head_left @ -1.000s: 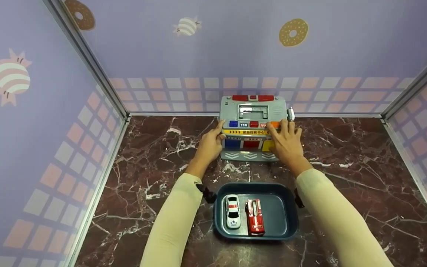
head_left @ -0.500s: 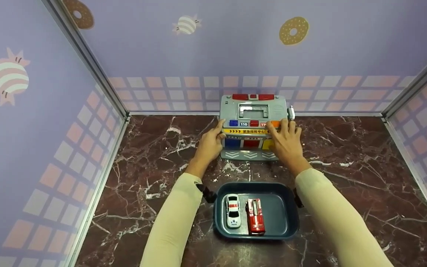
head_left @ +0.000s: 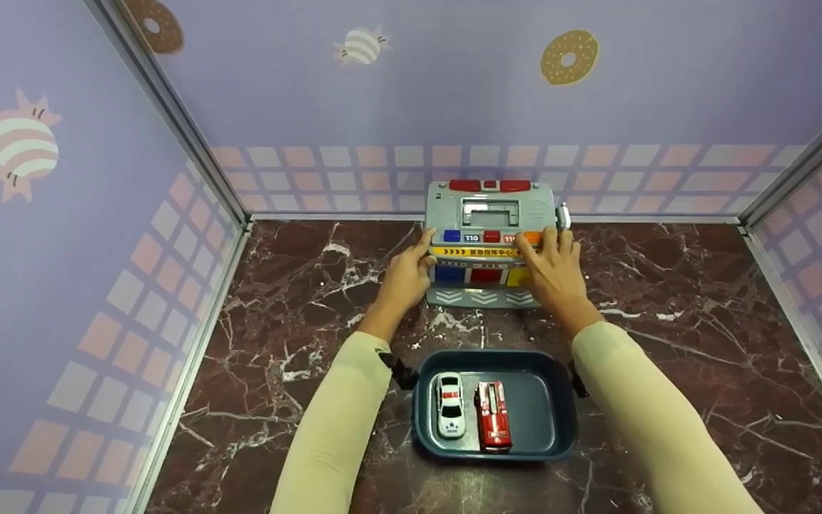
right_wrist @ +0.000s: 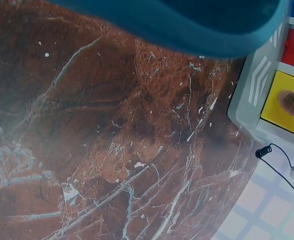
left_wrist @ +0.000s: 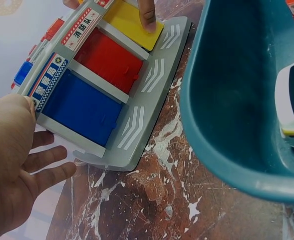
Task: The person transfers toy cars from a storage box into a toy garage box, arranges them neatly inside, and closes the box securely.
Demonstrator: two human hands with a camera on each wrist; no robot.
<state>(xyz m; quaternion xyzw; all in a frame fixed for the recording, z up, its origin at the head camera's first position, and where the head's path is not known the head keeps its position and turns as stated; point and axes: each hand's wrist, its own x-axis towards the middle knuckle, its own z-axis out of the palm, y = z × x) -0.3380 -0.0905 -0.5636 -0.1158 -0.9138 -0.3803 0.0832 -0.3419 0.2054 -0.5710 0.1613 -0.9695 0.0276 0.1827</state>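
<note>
A grey toy garage (head_left: 447,210) with blue, red and yellow doors stands near the back wall. My left hand (head_left: 405,280) touches its left front corner; in the left wrist view the lower fingers (left_wrist: 47,157) extend loosely beside it. My right hand (head_left: 557,277) rests on the right end, fingers spread over the top by the orange button. The right thumb (right_wrist: 292,102) presses the yellow door (right_wrist: 279,111). The blue door (left_wrist: 82,107) and red door (left_wrist: 109,60) are down. The index finger of my left hand is hidden in the left wrist view.
Nearer me sits a dark teal tray (head_left: 568,407) holding a white toy police car (head_left: 451,410) and a red toy fire truck (head_left: 494,421). A small white part (head_left: 563,215) sticks out at the garage's right side. Lilac walls (head_left: 454,93) enclose the marbled table (head_left: 297,314).
</note>
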